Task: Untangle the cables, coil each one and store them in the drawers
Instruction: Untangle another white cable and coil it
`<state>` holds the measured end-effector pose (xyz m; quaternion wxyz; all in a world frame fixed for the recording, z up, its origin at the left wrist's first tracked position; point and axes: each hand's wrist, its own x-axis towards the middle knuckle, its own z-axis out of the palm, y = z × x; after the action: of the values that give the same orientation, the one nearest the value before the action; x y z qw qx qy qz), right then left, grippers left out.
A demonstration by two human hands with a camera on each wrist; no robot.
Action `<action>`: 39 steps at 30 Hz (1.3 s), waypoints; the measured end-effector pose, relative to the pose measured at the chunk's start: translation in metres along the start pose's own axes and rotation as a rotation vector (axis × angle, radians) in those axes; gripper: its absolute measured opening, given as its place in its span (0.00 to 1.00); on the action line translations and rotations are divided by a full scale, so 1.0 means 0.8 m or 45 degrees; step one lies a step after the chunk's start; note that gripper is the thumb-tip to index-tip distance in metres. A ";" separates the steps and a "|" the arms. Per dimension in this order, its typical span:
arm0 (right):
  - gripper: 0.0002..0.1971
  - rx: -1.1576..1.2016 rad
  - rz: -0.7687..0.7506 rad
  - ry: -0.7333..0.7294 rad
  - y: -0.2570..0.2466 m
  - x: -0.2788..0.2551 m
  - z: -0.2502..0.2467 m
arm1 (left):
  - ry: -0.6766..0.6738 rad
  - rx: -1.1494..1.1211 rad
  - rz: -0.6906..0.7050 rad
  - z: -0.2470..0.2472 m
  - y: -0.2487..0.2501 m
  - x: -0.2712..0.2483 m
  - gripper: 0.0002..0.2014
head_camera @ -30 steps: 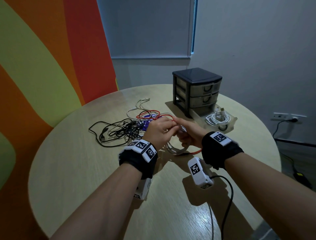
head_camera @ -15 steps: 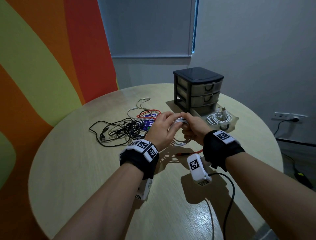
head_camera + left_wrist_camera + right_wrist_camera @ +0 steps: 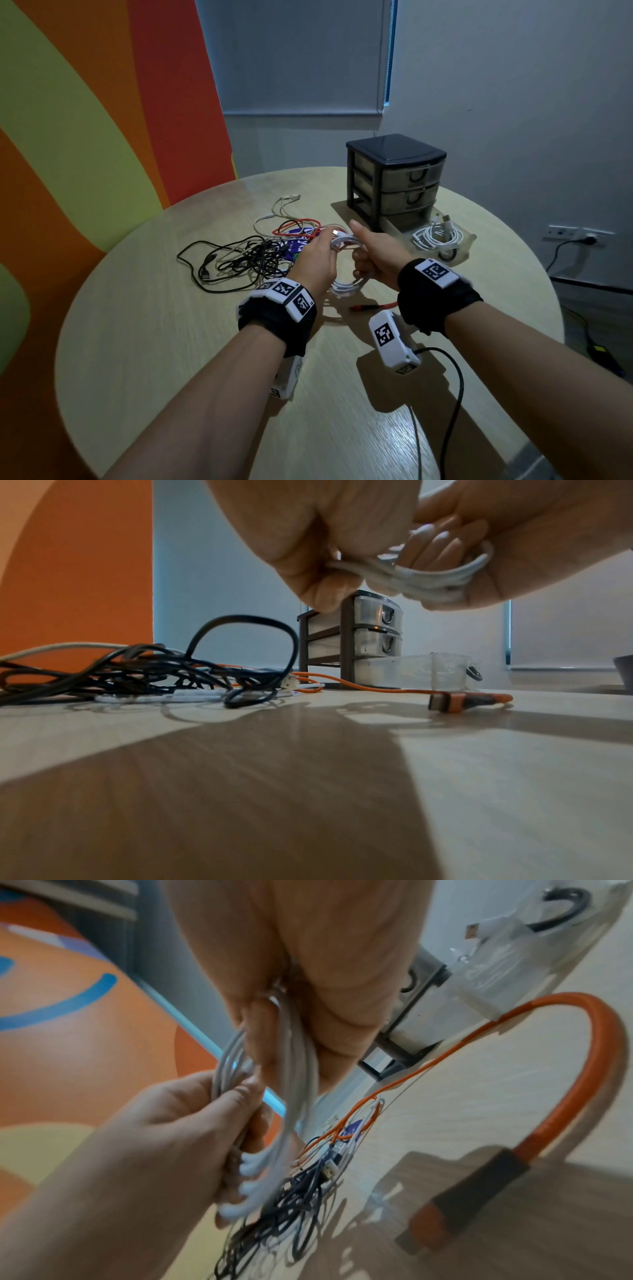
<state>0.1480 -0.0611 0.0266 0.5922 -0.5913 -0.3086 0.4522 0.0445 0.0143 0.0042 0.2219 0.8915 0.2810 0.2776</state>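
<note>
Centre of head view: left hand [image 3: 317, 255] and right hand [image 3: 375, 255] both grip a smooth white cable [image 3: 346, 284] coiled in loops above the pale wood-grain table [image 3: 144, 342].

Left wrist view, top right: fingers curl round the white loops; braided orange cable [image 3: 377, 687] lies flat below.

Right wrist view, centre: loops hang blurred; tangled black cables [image 3: 291, 1218] beneath.

No legible text or labels anywhere.

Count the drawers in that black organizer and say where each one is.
3. The top drawer and middle drawer are shut in the organizer; the bottom drawer is pulled out on the table, holding a coiled white cable.
</note>
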 end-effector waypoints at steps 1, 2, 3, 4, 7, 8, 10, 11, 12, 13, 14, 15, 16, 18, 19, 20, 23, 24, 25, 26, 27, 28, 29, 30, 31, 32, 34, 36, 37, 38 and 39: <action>0.21 -0.032 -0.039 0.012 0.001 0.001 0.002 | -0.012 -0.009 -0.022 0.000 0.000 0.000 0.22; 0.21 -0.056 -0.074 0.016 0.002 0.001 0.003 | -0.025 -0.011 -0.034 0.000 0.001 0.000 0.23; 0.21 -0.071 -0.098 0.012 0.002 0.001 0.004 | -0.042 -0.004 -0.042 0.000 0.001 0.000 0.24; 0.21 -0.078 -0.111 0.003 0.003 0.002 0.006 | -0.057 0.006 -0.047 -0.001 0.000 0.000 0.24; 0.20 -0.113 -0.117 -0.023 0.004 0.001 0.006 | -0.074 0.043 -0.065 -0.002 0.000 0.000 0.23; 0.19 -0.129 -0.119 -0.031 0.004 0.001 0.006 | -0.071 0.062 -0.073 -0.002 0.000 0.001 0.22; 0.16 -0.115 -0.104 -0.057 0.005 0.000 0.003 | -0.048 0.090 -0.107 -0.002 0.000 0.001 0.20; 0.13 -0.087 -0.084 -0.074 0.006 0.000 0.001 | -0.033 0.091 -0.131 -0.002 0.000 0.002 0.18; 0.11 -0.061 -0.062 -0.092 0.007 0.001 -0.001 | -0.017 0.091 -0.158 -0.003 0.000 0.002 0.17; 0.10 -0.043 -0.041 -0.105 0.008 0.001 -0.004 | -0.001 0.095 -0.188 -0.003 0.000 0.003 0.16; 0.09 -0.028 -0.021 -0.113 0.009 0.002 -0.005 | 0.012 0.101 -0.216 -0.004 0.000 0.003 0.16; 0.09 -0.003 -0.003 -0.119 0.009 0.001 -0.006 | 0.027 0.105 -0.236 -0.005 0.000 0.004 0.15; 0.10 0.038 0.014 -0.119 0.008 0.001 -0.007 | 0.042 0.105 -0.248 -0.005 -0.001 0.004 0.15; 0.12 0.133 0.031 -0.120 0.007 -0.001 -0.010 | 0.066 0.091 -0.271 -0.005 -0.001 0.005 0.13; 0.13 0.159 0.030 -0.127 0.006 -0.001 -0.011 | 0.074 0.082 -0.288 -0.005 -0.001 0.005 0.12; 0.13 0.173 0.026 -0.142 0.006 -0.002 -0.011 | 0.080 0.078 -0.306 -0.006 0.000 0.005 0.12; 0.17 0.231 0.007 -0.194 0.005 -0.001 -0.009 | 0.080 0.076 -0.293 -0.006 0.000 0.004 0.12; 0.19 0.245 0.005 -0.206 0.005 -0.001 -0.008 | 0.073 0.070 -0.279 -0.006 0.000 0.003 0.13; 0.20 0.248 0.006 -0.220 0.005 0.000 -0.007 | 0.068 0.056 -0.261 -0.006 0.001 0.003 0.14; 0.22 0.244 0.009 -0.237 0.005 0.000 -0.006 | 0.064 0.035 -0.234 -0.006 0.001 0.002 0.15; 0.24 0.240 0.016 -0.248 0.005 0.000 -0.005 | 0.063 0.016 -0.202 -0.005 0.001 0.002 0.17; 0.25 0.238 0.027 -0.253 0.005 -0.001 -0.005 | 0.066 0.004 -0.176 -0.005 0.001 0.002 0.18; 0.26 0.238 0.041 -0.252 0.005 0.000 -0.005 | 0.077 -0.003 -0.155 -0.004 0.001 0.001 0.19; 0.26 0.240 0.053 -0.250 0.005 0.000 -0.004 | 0.090 -0.016 -0.137 -0.004 0.000 0.001 0.19; 0.26 0.246 0.063 -0.246 0.005 -0.001 -0.003 | 0.105 -0.033 -0.118 -0.003 0.000 0.001 0.19; 0.25 0.253 0.072 -0.244 0.004 -0.001 -0.002 | 0.117 -0.048 -0.104 -0.003 0.000 0.001 0.20; 0.25 0.255 0.084 -0.243 0.001 -0.001 -0.002 | 0.126 -0.059 -0.091 -0.004 -0.001 0.001 0.19; 0.24 0.239 0.087 -0.240 -0.001 -0.001 -0.002 | 0.109 -0.039 -0.094 -0.004 -0.001 0.001 0.18; 0.23 0.235 0.087 -0.238 -0.003 -0.001 -0.003 | 0.097 -0.026 -0.099 -0.005 -0.001 0.001 0.17; 0.22 0.238 0.087 -0.232 -0.004 -0.002 -0.004 | 0.088 -0.016 -0.103 -0.005 0.000 0.001 0.16; 0.22 0.243 0.089 -0.226 -0.004 -0.002 -0.005 | 0.084 -0.011 -0.104 -0.006 0.000 0.001 0.15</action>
<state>0.1513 -0.0641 0.0295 0.6000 -0.5003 -0.2947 0.5503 0.0421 0.0155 0.0077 0.2275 0.8686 0.3231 0.2988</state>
